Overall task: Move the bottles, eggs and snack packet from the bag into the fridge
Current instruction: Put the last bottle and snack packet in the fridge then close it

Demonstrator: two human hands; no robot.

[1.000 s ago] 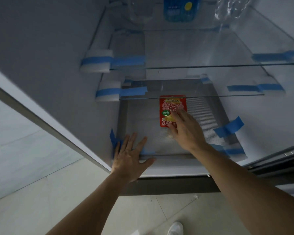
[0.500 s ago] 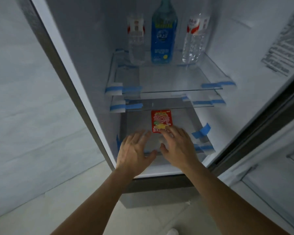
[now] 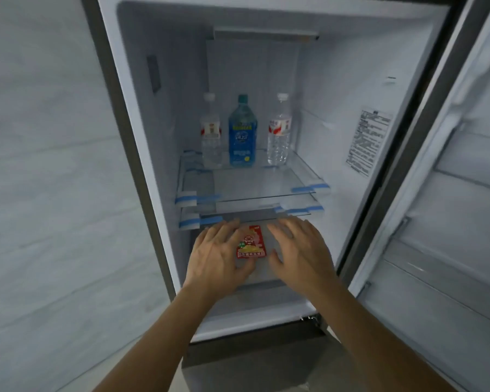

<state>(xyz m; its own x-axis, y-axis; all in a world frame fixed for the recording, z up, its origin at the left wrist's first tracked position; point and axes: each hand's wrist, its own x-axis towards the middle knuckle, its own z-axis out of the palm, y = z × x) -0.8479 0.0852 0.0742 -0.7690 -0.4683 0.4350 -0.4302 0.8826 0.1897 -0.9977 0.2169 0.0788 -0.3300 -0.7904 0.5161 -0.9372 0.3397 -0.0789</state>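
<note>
The fridge (image 3: 351,80) stands open before me. On its upper glass shelf (image 3: 255,183) three bottles stand upright: a clear one with a red label (image 3: 210,131) at left, a blue one (image 3: 242,132) in the middle, another clear one (image 3: 279,130) at right. A red snack packet (image 3: 251,242) lies flat on the bottom compartment floor. My left hand (image 3: 215,256) hovers just left of the packet with fingers spread, holding nothing. My right hand (image 3: 300,250) is spread open to the packet's right. No eggs or bag show.
A second glass shelf (image 3: 252,213) sits closely under the first, both held with blue tape (image 3: 309,188). The open fridge door (image 3: 450,193) with its door racks fills the right side. A pale wall (image 3: 48,165) runs along the left.
My right hand has let go of the snack packet and drawn back to its right. My left hand rose beside the packet. The view lifted, so the bottles and fridge top now show.
</note>
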